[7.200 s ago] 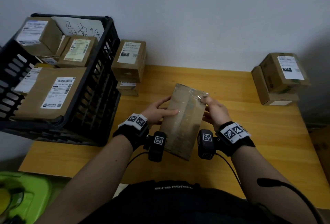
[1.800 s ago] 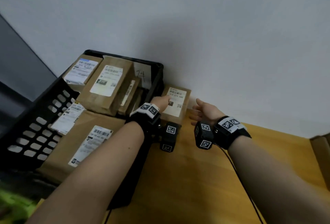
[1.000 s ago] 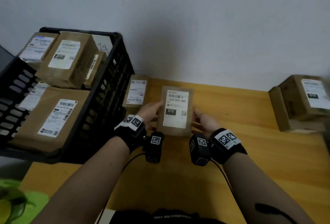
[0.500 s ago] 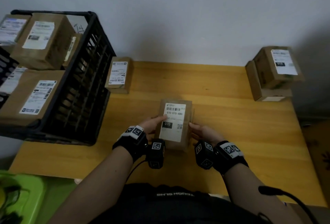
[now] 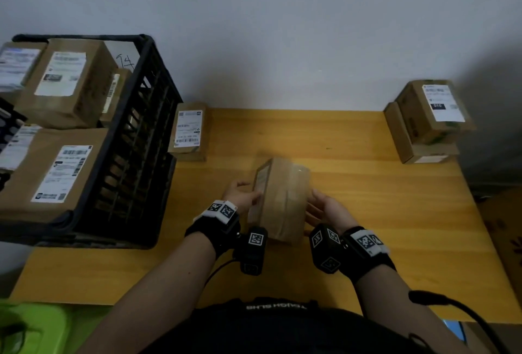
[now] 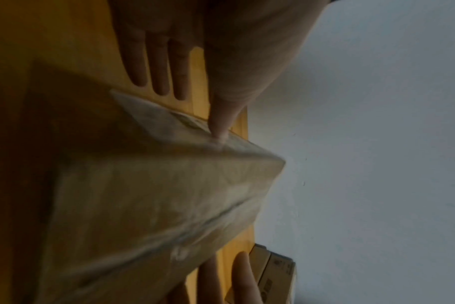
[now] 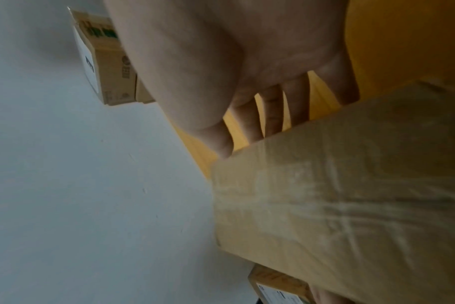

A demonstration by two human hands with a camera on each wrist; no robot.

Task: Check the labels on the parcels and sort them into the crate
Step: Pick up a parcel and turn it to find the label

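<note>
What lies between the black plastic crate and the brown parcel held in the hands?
Head view: only bare wooden tabletop between black crate and held parcel.

A plain pale grey-white wall (image 5: 282, 29) forms the backdrop, unmarked apart from a few small specks. A yellow wooden table (image 5: 395, 226) stands flush against it, its grain running left to right. Lighting is dim and even. A dark shadow falls along the wall at the right. A bright green object (image 5: 31, 325) sits below the table's near left corner.
</note>
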